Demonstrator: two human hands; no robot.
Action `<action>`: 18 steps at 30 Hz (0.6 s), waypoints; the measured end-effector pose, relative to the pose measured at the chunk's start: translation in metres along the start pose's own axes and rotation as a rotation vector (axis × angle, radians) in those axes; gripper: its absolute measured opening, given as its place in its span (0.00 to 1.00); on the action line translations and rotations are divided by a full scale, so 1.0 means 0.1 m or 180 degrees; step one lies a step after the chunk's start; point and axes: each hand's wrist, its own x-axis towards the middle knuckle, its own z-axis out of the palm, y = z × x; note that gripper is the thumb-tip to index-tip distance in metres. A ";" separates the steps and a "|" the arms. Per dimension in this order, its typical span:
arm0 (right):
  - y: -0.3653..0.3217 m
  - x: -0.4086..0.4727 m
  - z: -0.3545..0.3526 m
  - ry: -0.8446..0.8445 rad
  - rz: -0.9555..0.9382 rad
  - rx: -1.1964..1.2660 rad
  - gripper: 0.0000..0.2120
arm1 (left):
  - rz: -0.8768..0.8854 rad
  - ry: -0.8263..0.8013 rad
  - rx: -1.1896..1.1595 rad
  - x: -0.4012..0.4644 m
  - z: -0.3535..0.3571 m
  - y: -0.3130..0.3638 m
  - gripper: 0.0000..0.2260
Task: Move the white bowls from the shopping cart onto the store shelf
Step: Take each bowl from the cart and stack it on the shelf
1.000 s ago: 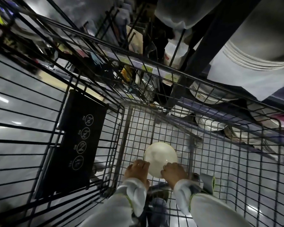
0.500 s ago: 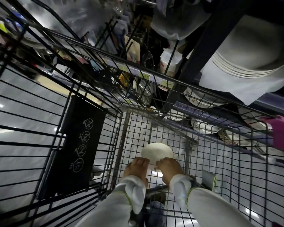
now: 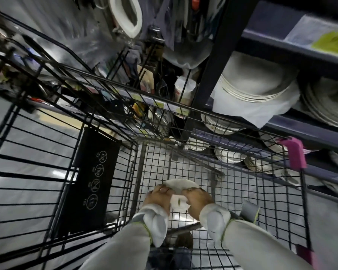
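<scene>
A white bowl is gripped low inside the shopping cart, tilted so its foot faces the camera, with the left hand and right hand curled around opposite sides, sleeves reaching down. Beyond the cart's wire wall, the store shelf holds stacked plates. A second ago the bowl lay rim-down and rounder in view

Both hands down in the cart: left hand and right hand grip one white bowl from either side, tilted, base toward camera. Bowl sits above the wire floor near the cart's near end. Shelf on the right holds plate stacks. Black sign on the cart's left wall. Pink corner cap on the rim.
</scene>
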 end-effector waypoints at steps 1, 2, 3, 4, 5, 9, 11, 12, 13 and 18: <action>-0.01 -0.04 -0.06 -0.0011 0.0003 -0.0068 0.19 | 0.0024 -0.0026 0.0080 -0.01 -0.04 0.02 0.20; -0.02 -0.08 -0.11 -0.0009 0.0028 -0.0071 0.19 | 0.0041 -0.0046 0.0147 -0.02 -0.09 0.04 0.20; -0.02 -0.14 -0.17 -0.0003 0.0064 -0.0052 0.19 | 0.0033 -0.0054 0.0210 -0.05 -0.16 0.08 0.20; -0.02 -0.19 -0.23 -0.0016 0.0076 -0.0004 0.19 | 0.0009 -0.0041 0.0264 -0.07 -0.23 0.11 0.20; -0.03 -0.23 -0.28 -0.0013 0.0073 0.0054 0.19 | -0.0018 -0.0071 0.0276 -0.08 -0.29 0.14 0.19; -0.04 -0.42 -0.51 0.0076 0.0007 0.0306 0.19 | -0.0041 -0.0312 0.0146 -0.16 -0.55 0.25 0.18; -0.05 -0.54 -0.64 0.0086 -0.0052 0.0533 0.18 | 0.0018 -0.0342 0.0132 -0.19 -0.68 0.31 0.19; -0.04 -0.59 -0.70 0.0057 -0.0054 0.0564 0.16 | 0.0043 -0.0364 0.0122 -0.21 -0.73 0.36 0.19; -0.04 -0.65 -0.76 0.0025 -0.0050 0.0518 0.15 | 0.0058 -0.0444 0.0105 -0.25 -0.80 0.41 0.19; 0.04 -0.92 -1.01 0.0054 0.0072 0.0408 0.11 | 0.0211 -0.0484 -0.0048 -0.43 -1.14 0.63 0.20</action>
